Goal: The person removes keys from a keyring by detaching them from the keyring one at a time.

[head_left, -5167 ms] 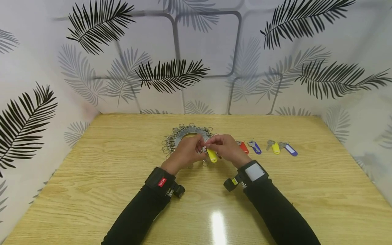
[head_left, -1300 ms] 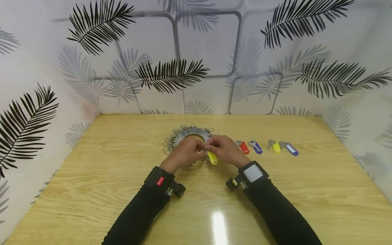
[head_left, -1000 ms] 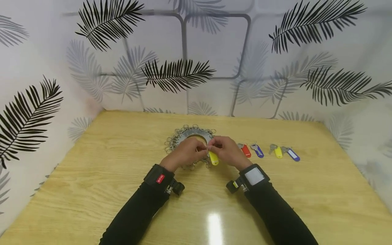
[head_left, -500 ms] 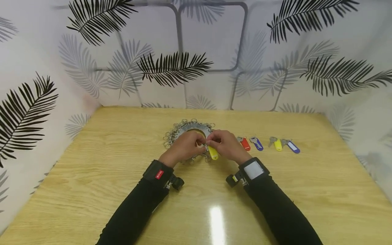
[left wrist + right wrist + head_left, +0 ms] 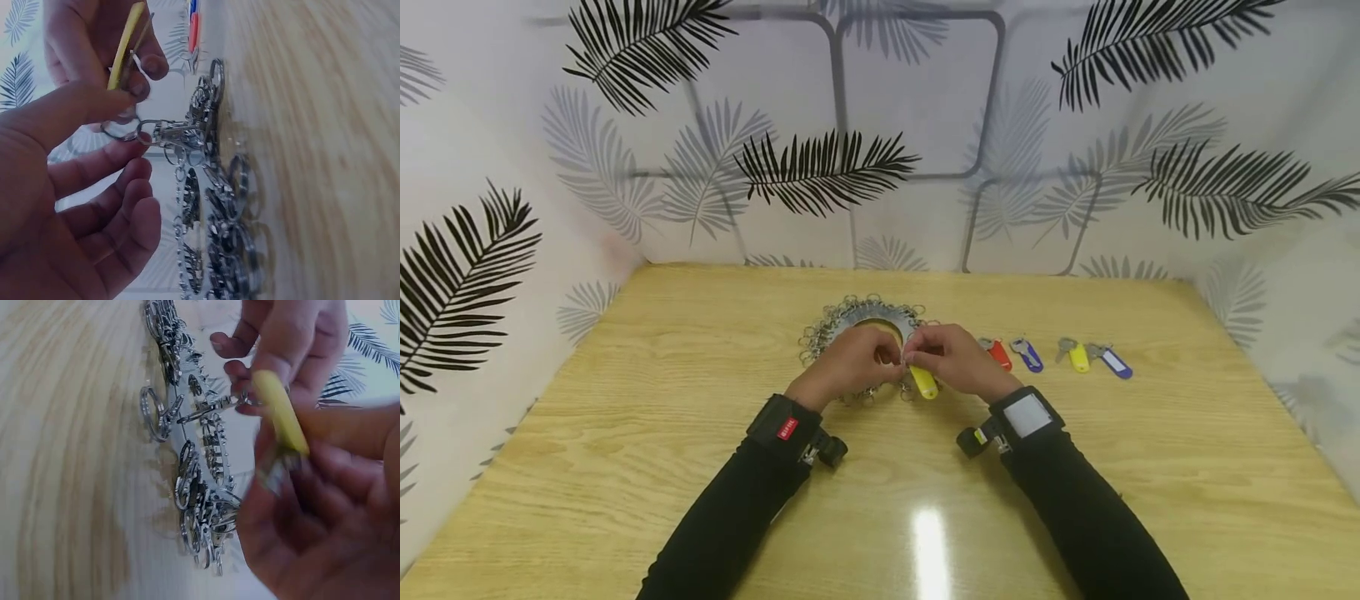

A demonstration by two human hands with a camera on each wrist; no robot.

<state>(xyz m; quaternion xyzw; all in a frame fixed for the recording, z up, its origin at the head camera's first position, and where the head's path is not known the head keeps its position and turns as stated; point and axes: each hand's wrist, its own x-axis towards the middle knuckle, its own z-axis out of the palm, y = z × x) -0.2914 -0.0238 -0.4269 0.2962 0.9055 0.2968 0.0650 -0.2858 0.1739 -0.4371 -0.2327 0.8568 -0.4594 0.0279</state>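
Observation:
A grey metal ring [image 5: 852, 317] fringed with several small clasps and split rings lies on the table. At its near right side, my left hand [image 5: 859, 360] pinches a split ring [image 5: 119, 132] between thumb and forefinger. That split ring sits at the end of a clasp [image 5: 167, 132] lifted from the metal ring. My right hand [image 5: 953, 358] holds a yellow key tag [image 5: 924, 382] with a key, its fingertips meeting the left ones. In the right wrist view the tag is blurred, and the key is partly hidden by the fingers. Whether tag and split ring are linked, I cannot tell.
To the right lie a red key tag [image 5: 1000, 355], a blue key tag [image 5: 1028, 357], another yellow key tag [image 5: 1078, 358] and a second blue one [image 5: 1117, 364], each with a key. A leaf-patterned wall [image 5: 910, 217] stands behind the wooden table [image 5: 700, 367].
Both hands stay at the same side of the metal ring, with small finger shifts. The yellow tag now tilts slightly further right. The head view has shifted a little.

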